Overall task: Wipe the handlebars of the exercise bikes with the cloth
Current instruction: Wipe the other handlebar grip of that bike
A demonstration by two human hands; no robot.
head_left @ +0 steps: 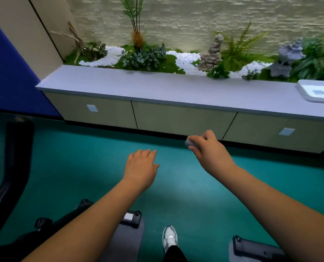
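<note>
The cloth (pixel 190 141), a small grey wad, is sitting bunched up in the person's right hand (pixel 207 148), a little right of the frame's center. The fingers of that hand are curling round it, so only a bit of fabric is poking out on the left side of the fist. The left hand (pixel 141 168) is hovering just left of center with its palm down and its fingers lying straight and close together, holding nothing and touching nothing. Both bare forearms are reaching in from the bottom edge over a teal floor (pixel 78 157).

Along the left edge a dark bike frame (pixel 15 167) is curving up from the bottom left, and its black base (pixel 131 218) with a grey mat under it is lying at the bottom center, partly behind the left forearm. Another black base (pixel 251 247) is showing at the bottom right. A white sneaker (pixel 169 238) is standing on the floor between the two.

Across the middle of the frame a long low cabinet is running, and its pale grey tabletop (pixel 157 86) is carrying a white tray (pixel 318 90) at the right edge. Behind it, in the upper part of the frame, green plants (pixel 142 55), white pebbles (pixel 185 60) and grey rock ornaments (pixel 212 53) are filling a planter bed against a pale brick wall.
</note>
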